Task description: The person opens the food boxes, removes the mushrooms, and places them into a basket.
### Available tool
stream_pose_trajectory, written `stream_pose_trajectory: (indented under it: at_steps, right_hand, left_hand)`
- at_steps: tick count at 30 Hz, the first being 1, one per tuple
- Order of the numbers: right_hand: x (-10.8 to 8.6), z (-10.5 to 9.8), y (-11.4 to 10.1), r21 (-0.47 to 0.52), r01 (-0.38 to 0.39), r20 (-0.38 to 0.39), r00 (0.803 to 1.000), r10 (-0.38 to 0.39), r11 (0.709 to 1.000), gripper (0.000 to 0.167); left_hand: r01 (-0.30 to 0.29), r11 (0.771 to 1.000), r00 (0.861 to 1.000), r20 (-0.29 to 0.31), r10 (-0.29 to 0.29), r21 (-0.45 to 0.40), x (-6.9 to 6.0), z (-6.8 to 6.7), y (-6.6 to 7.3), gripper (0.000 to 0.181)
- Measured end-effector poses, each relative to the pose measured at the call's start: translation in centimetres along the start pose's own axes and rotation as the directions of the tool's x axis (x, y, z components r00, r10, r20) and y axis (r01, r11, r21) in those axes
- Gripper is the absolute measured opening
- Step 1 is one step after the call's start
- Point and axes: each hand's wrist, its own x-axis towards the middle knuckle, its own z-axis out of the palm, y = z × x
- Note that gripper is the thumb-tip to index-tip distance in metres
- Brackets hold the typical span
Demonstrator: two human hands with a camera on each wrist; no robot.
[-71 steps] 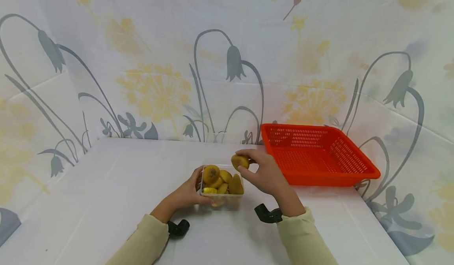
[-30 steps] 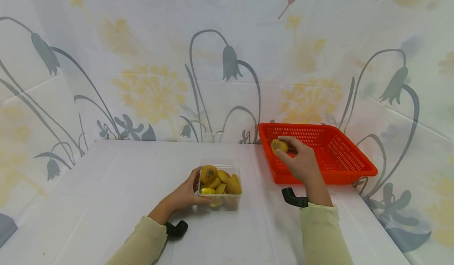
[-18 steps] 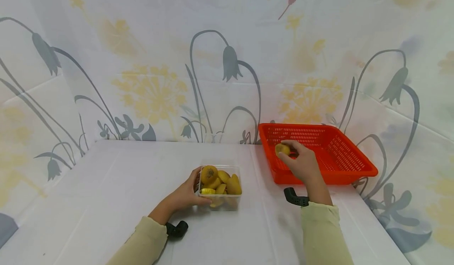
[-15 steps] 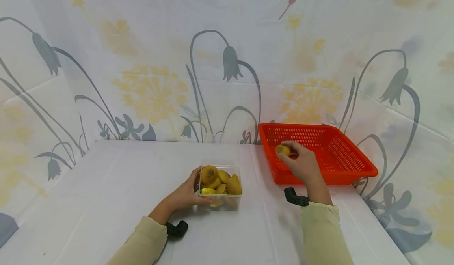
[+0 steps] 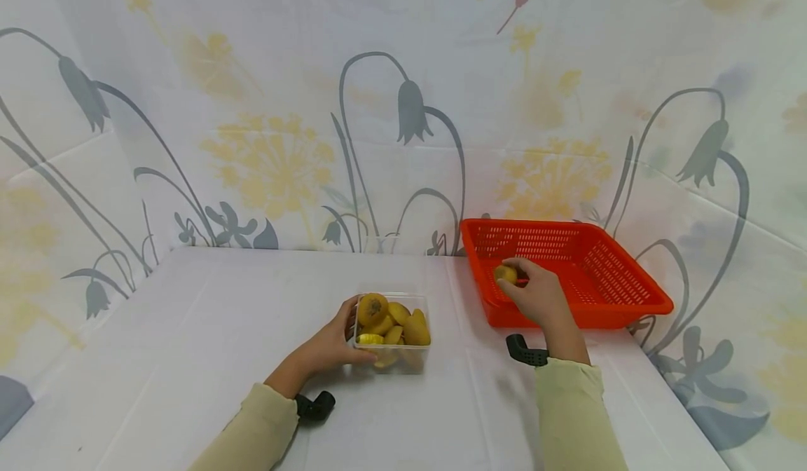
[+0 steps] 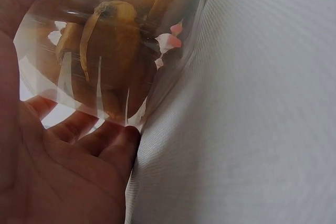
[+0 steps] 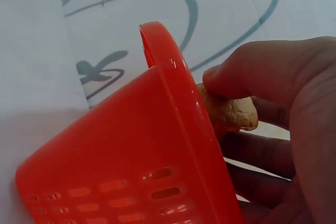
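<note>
My left hand [image 5: 330, 345] grips the near left corner of a clear plastic box [image 5: 394, 347], thumb in front and fingers along its side. Several yellow-brown, roundish pieces [image 5: 374, 310] that look like fruit fill it, one with a dark, star-like mark; their kind is unclear. In the left wrist view more brown pieces [image 6: 118, 40] show through the clear wall. Inside the left part of a red perforated basket [image 5: 567, 317], low over its floor, my right hand [image 5: 541, 290] pinches another such piece [image 5: 506, 274]. In the right wrist view the basket's rim [image 7: 176, 72] partly hides that piece [image 7: 236, 113].
A white cloth [image 5: 252, 303] covers the table, and a flower-printed sheet [image 5: 284, 71] hangs behind it. Between box and basket lies a strip of bare cloth. Black cameras sit on both wrists, the right one [image 5: 520, 350] just in front of the basket.
My right hand has carried its piece from over the box rightward to the basket, then lowered it inside. The left hand keeps its hold on the box, which stays put.
</note>
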Motion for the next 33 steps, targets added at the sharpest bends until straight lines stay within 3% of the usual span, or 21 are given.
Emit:
stream_pose_trajectory:
  at_steps: [15,33]
  right_hand:
    - [0.07,0.06,-0.16,-0.092,-0.054,0.06,0.996,0.06,0.994,0.048]
    - [0.19,0.05,-0.35,-0.093,-0.101,0.105,0.988,0.111,0.991,0.054]
  left_hand:
    - [0.001,1.0,1.0,0.002,-0.001,-0.007,0.11,0.0,-0.25,0.12]
    - [0.006,1.0,1.0,0.009,-0.006,-0.008,0.05,-0.02,-0.12,0.12]
